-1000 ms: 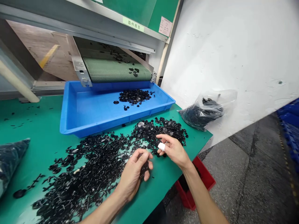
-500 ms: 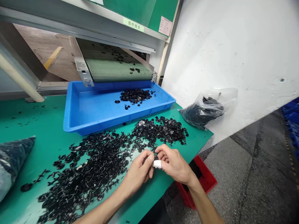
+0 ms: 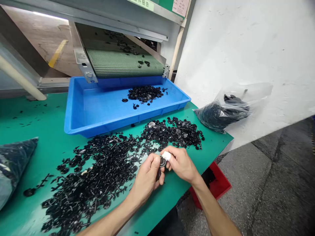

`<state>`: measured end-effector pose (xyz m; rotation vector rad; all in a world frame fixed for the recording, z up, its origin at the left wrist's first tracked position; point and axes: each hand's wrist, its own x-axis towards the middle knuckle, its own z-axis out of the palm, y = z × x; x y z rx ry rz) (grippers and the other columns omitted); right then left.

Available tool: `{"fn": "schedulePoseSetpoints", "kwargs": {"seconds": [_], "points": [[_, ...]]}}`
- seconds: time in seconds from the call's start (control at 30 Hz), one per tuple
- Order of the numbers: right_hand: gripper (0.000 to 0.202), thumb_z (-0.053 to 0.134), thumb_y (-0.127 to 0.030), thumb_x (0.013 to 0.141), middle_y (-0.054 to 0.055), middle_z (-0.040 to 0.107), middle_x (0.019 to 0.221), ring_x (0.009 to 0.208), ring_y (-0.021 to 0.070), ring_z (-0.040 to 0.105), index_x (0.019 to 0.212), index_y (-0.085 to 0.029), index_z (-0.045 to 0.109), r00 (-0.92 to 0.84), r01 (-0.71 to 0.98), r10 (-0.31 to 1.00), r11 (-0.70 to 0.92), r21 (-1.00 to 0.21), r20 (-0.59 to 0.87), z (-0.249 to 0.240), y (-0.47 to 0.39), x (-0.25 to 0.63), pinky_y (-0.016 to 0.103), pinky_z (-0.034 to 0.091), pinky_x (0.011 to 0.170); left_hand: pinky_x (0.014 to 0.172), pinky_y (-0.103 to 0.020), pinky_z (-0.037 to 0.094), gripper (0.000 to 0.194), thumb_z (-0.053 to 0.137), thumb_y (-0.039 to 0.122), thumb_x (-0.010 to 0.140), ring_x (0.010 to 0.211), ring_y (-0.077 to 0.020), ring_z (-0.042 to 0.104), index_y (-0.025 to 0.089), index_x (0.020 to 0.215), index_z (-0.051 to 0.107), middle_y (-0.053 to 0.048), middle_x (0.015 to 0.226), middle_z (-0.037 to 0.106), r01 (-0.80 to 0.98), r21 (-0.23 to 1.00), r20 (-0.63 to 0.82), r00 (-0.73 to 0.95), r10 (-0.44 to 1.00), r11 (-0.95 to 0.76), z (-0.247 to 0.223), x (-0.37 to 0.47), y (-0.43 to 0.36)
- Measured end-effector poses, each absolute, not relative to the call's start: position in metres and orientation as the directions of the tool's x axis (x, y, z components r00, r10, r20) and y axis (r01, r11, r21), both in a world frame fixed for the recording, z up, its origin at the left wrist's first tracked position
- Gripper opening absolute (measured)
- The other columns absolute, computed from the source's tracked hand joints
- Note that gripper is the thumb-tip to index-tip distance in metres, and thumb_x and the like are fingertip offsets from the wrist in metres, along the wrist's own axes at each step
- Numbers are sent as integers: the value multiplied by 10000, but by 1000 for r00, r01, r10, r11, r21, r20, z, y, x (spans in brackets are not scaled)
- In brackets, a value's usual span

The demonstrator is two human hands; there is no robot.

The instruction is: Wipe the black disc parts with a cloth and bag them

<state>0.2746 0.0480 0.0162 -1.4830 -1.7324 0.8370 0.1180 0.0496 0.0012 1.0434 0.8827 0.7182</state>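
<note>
My left hand (image 3: 148, 173) is closed round a round black plastic part (image 3: 162, 161), its ringed face showing beside the thumb. Another dark piece shows lower in the same grip, too hidden to name. My right hand (image 3: 181, 164) is closed at the part's right edge, its white-wrapped thumb against the rim; the other fingertips are partly hidden. Both hands are just above the green table (image 3: 157, 203). Left of them spreads a big heap of small black plastic pieces (image 3: 98, 177), thin branched bits among discs. Beyond the hands lies a second pile of black discs (image 3: 172, 131).
A blue tray (image 3: 98, 121) with black parts stands under the end of a green conveyor belt (image 3: 125, 65). Clear bags of black parts sit at right (image 3: 221, 113) and left (image 3: 14, 167). A red bin (image 3: 221, 183) stands below the table's right edge.
My hands have turned the round part so that its ringed face shows. The white-wrapped thumb has moved up along its rim. The view has shifted slightly.
</note>
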Motion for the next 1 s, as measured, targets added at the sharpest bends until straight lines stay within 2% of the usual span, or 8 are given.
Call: {"fn": "schedulePoseSetpoints", "kwargs": {"seconds": [0.07, 0.17, 0.23, 0.33, 0.5, 0.7, 0.83, 1.0], "points": [[357, 384, -25, 832, 0, 662, 801, 683, 121, 621, 1023, -193, 635, -103, 651, 980, 197, -733, 172, 21, 68, 280, 224, 464, 663, 373, -162, 224, 356, 429, 507, 949, 356, -56, 332, 195, 798, 510, 54, 460, 524, -154, 917, -259, 476, 840, 369, -1, 117, 51], [409, 411, -32, 832, 65, 620, 1106, 949, 177, 608, 1133, -197, 632, -104, 863, 973, 191, -469, 204, 31, 100, 282, 276, 459, 816, 360, -148, 265, 266, 510, 445, 935, 386, -49, 411, 190, 998, 557, 20, 634, 618, -274, 861, -258, 493, 831, 429, -1, 115, 56], [353, 455, -95, 860, 83, 598, 1127, 936, 203, 609, 1142, -197, 642, -106, 942, 991, 128, -310, 86, 36, 118, 279, 292, 467, 784, 339, -143, 283, 270, 538, 417, 926, 411, -52, 455, 196, 1078, 560, -1, 743, 637, -350, 807, -270, 498, 824, 476, 0, 113, 58], [271, 469, -132, 879, 83, 602, 1024, 837, 201, 619, 1024, -192, 689, -87, 976, 996, 85, -200, 2, 37, 129, 272, 291, 467, 716, 312, -135, 312, 258, 521, 415, 930, 457, -70, 509, 173, 970, 600, -19, 785, 628, -415, 754, -276, 503, 819, 509, 4, 110, 62], [394, 390, -27, 874, 76, 605, 1030, 883, 179, 603, 1124, -180, 655, -98, 957, 979, 142, -252, 180, 23, 113, 276, 273, 466, 783, 325, -136, 388, 237, 634, 383, 868, 586, -106, 593, 162, 804, 579, -45, 874, 648, -424, 718, -288, 540, 791, 551, 6, 109, 64], [339, 381, -85, 944, 87, 645, 894, 844, 216, 566, 1160, -143, 635, -148, 896, 866, 322, -307, 477, 16, 61, 269, 323, 464, 753, 312, -105, 245, 289, 671, 405, 842, 420, -32, 422, 179, 990, 568, 18, 709, 621, -353, 787, -306, 489, 817, 506, 4, 116, 61], [334, 389, -120, 968, 112, 628, 952, 879, 230, 543, 1233, -130, 593, -172, 864, 873, 357, -355, 457, 18, 29, 254, 350, 475, 769, 330, -125, 208, 350, 600, 486, 866, 340, -18, 327, 194, 1040, 519, 73, 568, 554, -218, 896, -248, 475, 844, 386, 2, 121, 54], [439, 373, -14, 885, 89, 605, 1106, 1002, 206, 558, 1251, -179, 551, -164, 737, 940, 317, -596, 298, 24, 17, 260, 335, 475, 862, 330, -144, 209, 312, 499, 511, 899, 332, -28, 336, 202, 946, 490, 55, 597, 580, -96, 946, -226, 485, 845, 308, 1, 123, 51]]}}
